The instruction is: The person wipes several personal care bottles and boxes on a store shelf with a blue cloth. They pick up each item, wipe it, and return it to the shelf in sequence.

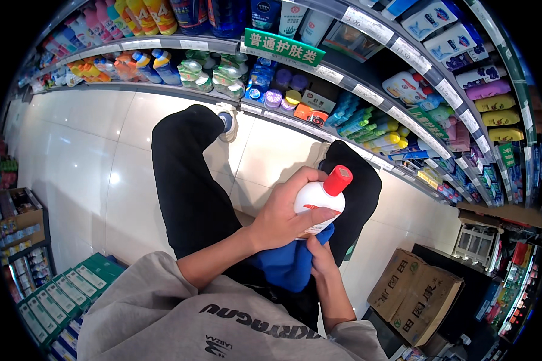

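A white plastic bottle [310, 197] with a red cap [338, 180] is gripped in my left hand [276, 215], held tilted over my lap. My thumb lies across its printed front, and the fingers wrap behind it. Below the bottle, my right hand [321, 258] grasps a blue cloth [283, 261], which bunches up against the bottle's lower end. Most of the cloth hangs down between my thighs. The bottle's base is hidden by the cloth and hands.
Store shelves [226, 46] packed with bottles and tubes curve across the front and right. Mosquito coil boxes [315, 108] stand on the lowest shelf. A cardboard box [413, 295] sits at the right. Green packages [67, 291] are stacked at lower left, on the tiled floor's [86, 149] near side.
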A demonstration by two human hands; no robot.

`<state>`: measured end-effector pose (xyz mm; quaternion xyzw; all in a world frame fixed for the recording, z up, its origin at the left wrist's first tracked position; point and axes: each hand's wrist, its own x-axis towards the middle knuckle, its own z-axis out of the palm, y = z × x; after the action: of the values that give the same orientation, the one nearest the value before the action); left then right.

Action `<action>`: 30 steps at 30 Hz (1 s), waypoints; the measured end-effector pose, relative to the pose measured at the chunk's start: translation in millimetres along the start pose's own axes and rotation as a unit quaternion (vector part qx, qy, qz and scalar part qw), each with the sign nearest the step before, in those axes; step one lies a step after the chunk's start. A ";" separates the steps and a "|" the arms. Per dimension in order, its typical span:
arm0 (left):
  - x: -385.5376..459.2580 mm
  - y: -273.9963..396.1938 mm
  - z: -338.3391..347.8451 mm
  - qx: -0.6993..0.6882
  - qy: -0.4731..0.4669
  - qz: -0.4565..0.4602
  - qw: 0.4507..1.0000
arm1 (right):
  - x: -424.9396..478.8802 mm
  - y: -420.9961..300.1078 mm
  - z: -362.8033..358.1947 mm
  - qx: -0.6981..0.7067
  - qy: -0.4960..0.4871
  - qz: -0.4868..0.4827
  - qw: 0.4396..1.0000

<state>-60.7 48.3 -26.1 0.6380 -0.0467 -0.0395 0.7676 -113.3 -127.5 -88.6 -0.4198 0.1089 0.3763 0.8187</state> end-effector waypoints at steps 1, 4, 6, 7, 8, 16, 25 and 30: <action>-1.1 -2.2 0.5 -0.016 0.019 -0.005 1.000 | 0.6 -0.3 -6.0 0.044 -0.033 0.023 0.998; -7.9 -0.7 -0.2 0.030 0.024 0.041 0.998 | -3.4 6.6 -19.6 0.097 -0.041 0.068 0.992; -7.6 -0.9 1.5 0.038 -0.005 0.052 0.998 | -2.6 10.4 -19.4 0.107 -0.048 0.056 0.992; -7.1 -1.0 2.3 0.041 -0.019 0.057 0.997 | -2.7 12.5 -19.4 0.125 -0.073 0.043 0.989; -5.5 -0.1 2.1 0.048 -0.033 0.063 0.996 | -1.5 10.8 -14.2 0.094 -0.037 0.031 0.994; 0.8 1.4 6.3 0.225 0.001 0.031 0.974 | 23.2 -14.3 18.0 -0.188 0.113 -0.235 0.947; 19.9 9.5 -0.4 0.223 0.028 -0.133 0.965 | 17.8 -27.3 13.0 -0.409 0.246 -0.334 0.813; 16.1 -16.8 10.2 0.102 0.124 -0.109 0.981 | 18.0 -37.4 41.3 -0.692 0.250 -0.369 0.568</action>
<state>-46.0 33.3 -40.5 0.7143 0.1147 -0.0385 0.6893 -80.1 -99.9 -49.1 -0.9392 -0.1489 -0.1181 0.2860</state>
